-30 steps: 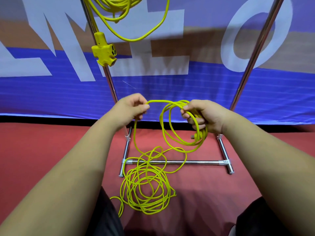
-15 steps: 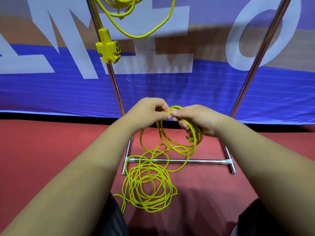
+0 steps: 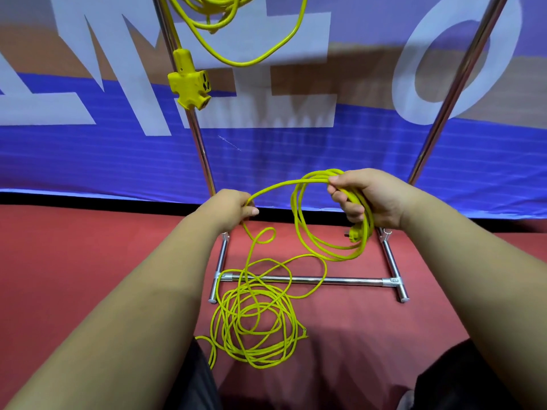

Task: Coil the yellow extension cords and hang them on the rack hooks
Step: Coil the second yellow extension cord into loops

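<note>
At frame centre, loops of thin yellow extension cord point(image 3: 331, 255) are gripped by the curled right hand point(image 3: 376, 199), the next length pinched by the left hand point(image 3: 233, 208); equal-sized loops are best fed across.

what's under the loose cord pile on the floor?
Mostly red floor; upper strands of the cord pile cross over the rack's base crossbar. Floor beneath the dense loops is covered.
</note>
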Available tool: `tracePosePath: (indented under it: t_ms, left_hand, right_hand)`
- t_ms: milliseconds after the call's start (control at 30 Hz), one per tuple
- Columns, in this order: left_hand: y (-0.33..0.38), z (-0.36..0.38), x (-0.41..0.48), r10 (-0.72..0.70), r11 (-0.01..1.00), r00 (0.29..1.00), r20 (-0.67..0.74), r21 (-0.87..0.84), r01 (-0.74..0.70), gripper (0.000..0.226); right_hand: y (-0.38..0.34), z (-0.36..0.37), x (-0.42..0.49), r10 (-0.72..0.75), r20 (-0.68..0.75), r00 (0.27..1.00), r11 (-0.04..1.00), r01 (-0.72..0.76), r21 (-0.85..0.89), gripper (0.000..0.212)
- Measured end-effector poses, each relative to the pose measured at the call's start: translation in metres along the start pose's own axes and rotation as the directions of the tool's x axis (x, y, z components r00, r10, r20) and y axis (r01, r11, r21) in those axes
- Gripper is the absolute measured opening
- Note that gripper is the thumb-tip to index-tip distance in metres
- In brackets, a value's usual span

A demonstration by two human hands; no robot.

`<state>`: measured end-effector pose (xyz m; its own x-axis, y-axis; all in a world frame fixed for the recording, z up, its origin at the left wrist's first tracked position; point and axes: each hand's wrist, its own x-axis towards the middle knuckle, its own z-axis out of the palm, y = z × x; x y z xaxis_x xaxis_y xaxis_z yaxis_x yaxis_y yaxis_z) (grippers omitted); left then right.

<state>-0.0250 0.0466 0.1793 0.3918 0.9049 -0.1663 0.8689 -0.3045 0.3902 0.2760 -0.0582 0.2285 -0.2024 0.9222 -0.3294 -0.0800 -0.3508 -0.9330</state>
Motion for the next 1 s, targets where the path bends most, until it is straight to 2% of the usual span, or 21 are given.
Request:
tracePosePath:
  t_ms: [67,167,333,433,533,633,767,867,1000]
  left_hand:
    - [0.008,-0.003,0.001,0.067,0.998,0.997,-0.042,0.024,-0.066,0.013]
    - [0.028,-0.005,0.002,0.173,0.974,0.981,-0.087,0.162,-0.158,0.013]
    - [0.038,-0.002,0.001,0.217,0.951,0.961,-0.17,0.257,-0.169,0.016]
    - [0.03,-0.003,0.004,0.178,0.972,0.961,-0.212,0.192,-0.137,0.014]
    - [0.019,-0.001,0.006,0.114,0.983,0.98,-0.164,0.164,-0.086,0.011]
    - [0.008,0.003,0.007,0.015,0.988,0.996,-0.088,0.156,-0.001,0.016]
    - [-0.017,0.009,0.008,-0.065,0.976,0.996,-0.06,0.202,0.075,0.013]
    - [-0.032,0.009,0.01,-0.077,0.977,0.993,-0.089,0.193,0.093,0.017]
    - [-0.033,0.01,0.015,-0.07,0.986,0.979,-0.194,0.135,0.097,0.012]
  right_hand:
    - [0.003,-0.001,-0.001,0.033,0.003,0.999,0.998,-0.033,-0.053,0.024]
    - [0.007,0.001,-0.002,0.068,0.0,0.998,0.99,-0.068,-0.124,0.023]
    - [0.008,0.007,0.001,0.113,0.016,0.993,0.988,-0.111,-0.103,0.019]
    - [0.005,0.01,0.001,0.122,0.036,0.992,0.99,-0.119,-0.072,0.019]
    - [0.002,0.013,0.003,0.078,0.013,0.997,0.997,-0.078,-0.029,0.021]
    - [-0.002,0.013,0.004,0.008,-0.032,0.999,0.995,-0.004,0.103,0.023]
    - [-0.009,-0.001,0.004,-0.062,-0.102,0.993,0.946,0.091,0.311,0.022]
    - [-0.01,-0.013,0.004,-0.088,-0.2,0.976,0.912,0.159,0.377,0.022]
    - [-0.005,-0.019,0.009,-0.097,-0.317,0.943,0.917,0.208,0.339,0.023]
